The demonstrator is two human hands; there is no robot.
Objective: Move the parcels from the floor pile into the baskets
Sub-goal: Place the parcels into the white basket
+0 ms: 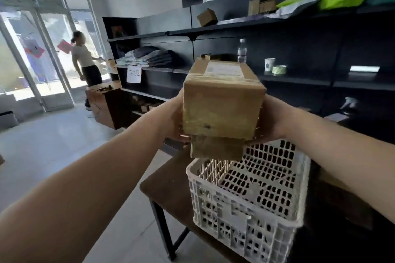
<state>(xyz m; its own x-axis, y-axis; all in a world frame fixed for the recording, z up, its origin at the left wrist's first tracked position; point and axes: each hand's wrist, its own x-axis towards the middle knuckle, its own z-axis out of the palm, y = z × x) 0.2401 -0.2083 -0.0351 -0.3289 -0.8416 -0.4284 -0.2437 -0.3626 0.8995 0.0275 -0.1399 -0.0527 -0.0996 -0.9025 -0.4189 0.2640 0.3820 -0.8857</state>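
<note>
I hold a stack of two brown cardboard parcels between both hands, above the far end of a white plastic basket (252,215). The large upper parcel (222,100) is taped and carries a white label on top. A smaller parcel (215,147) sits under it, partly hidden. My left hand (174,119) presses the stack's left side and my right hand (271,117) presses its right side. The basket stands on a dark wooden table (168,179) and looks empty inside.
Dark shelving (299,49) runs behind the table with boxes, folded cloth, a bottle, a cup, tape and green bags. A wooden counter (102,104) stands at the left. A person (85,60) stands by the glass door. Pale floor (53,147) spreads to the left.
</note>
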